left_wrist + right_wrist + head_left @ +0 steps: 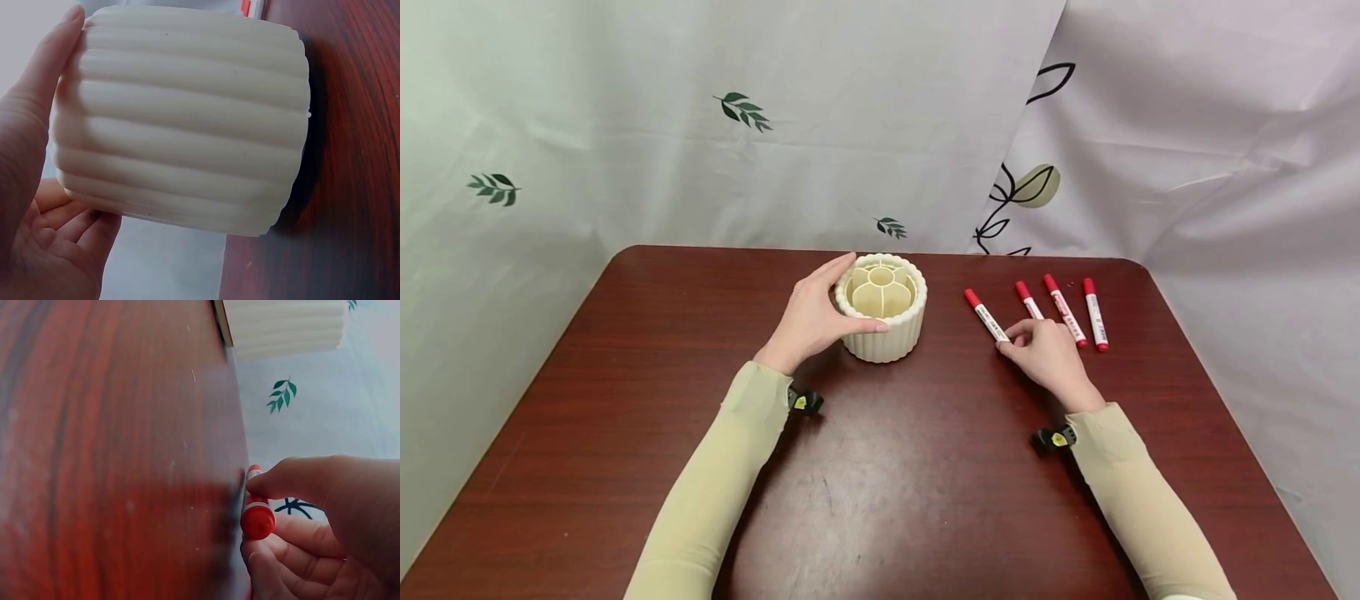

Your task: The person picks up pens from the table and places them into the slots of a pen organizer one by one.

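A cream, ribbed pen holder (885,340) with divided compartments stands upright at the table's far middle. My left hand (809,318) grips it from the left, thumb along the near rim and fingers round the far side. The left wrist view shows its ribbed wall (181,125) between thumb and fingers. To the right, my right hand (1051,357) pinches the near end of a white marker (987,317) with red ends. In the right wrist view, the marker's red end (258,523) pokes out between thumb and fingers, low at the table surface.
Beside the right hand lie more red-capped markers: one partly hidden marker (1029,300) behind the fingers, a middle marker (1066,312) and a rightmost marker (1096,317). The dark red wooden table (910,483) ends at a pale, leaf-printed curtain (805,175).
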Tool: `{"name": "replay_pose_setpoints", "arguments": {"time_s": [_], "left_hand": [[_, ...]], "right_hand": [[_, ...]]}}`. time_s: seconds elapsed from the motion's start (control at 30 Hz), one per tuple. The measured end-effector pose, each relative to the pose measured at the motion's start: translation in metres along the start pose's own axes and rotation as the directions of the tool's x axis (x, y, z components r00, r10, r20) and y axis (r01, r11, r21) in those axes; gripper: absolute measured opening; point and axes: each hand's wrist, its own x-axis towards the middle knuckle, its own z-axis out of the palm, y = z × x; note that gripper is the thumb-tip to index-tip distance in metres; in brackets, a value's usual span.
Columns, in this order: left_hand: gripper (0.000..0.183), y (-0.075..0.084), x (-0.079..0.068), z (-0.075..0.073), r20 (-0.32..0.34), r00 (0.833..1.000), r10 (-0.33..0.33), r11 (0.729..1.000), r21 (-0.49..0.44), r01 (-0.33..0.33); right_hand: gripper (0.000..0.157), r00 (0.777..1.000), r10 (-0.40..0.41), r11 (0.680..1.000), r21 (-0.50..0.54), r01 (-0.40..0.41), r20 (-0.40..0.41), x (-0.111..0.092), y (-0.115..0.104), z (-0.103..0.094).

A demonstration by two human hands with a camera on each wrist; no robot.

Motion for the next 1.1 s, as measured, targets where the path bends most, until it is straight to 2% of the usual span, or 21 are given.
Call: {"name": "replay_pose_setpoints", "arguments": {"time_s": [0.23, 0.53, 0.83, 1.1], "left_hand": [[0.113, -0.002, -0.001, -0.002, 0.022, 0.999, 0.025, 1.000, 0.006, -0.025], [0.112, -0.001, -0.004, -0.007, 0.042, 0.998, 0.041, 0.999, 0.027, -0.043], [0.109, -0.006, -0.004, -0.009, 0.058, 0.997, 0.054, 0.997, 0.047, -0.057], [0.109, -0.005, -0.003, -0.010, 0.082, 0.995, 0.059, 0.996, 0.065, -0.065]], "right_hand": [[0.015, 0.998, -0.022, 0.998, 0.049, 0.024, -0.053, 0.001, -0.002, -0.006], [0.019, 0.991, 0.008, 0.993, 0.121, 0.009, -0.137, 0.008, -0.012, -0.032], [0.021, 0.982, 0.087, 0.964, 0.265, -0.040, -0.167, 0.013, -0.025, -0.052], [0.018, 0.969, 0.108, 0.930, 0.368, -0.020, -0.221, 0.019, -0.040, -0.058]]}}
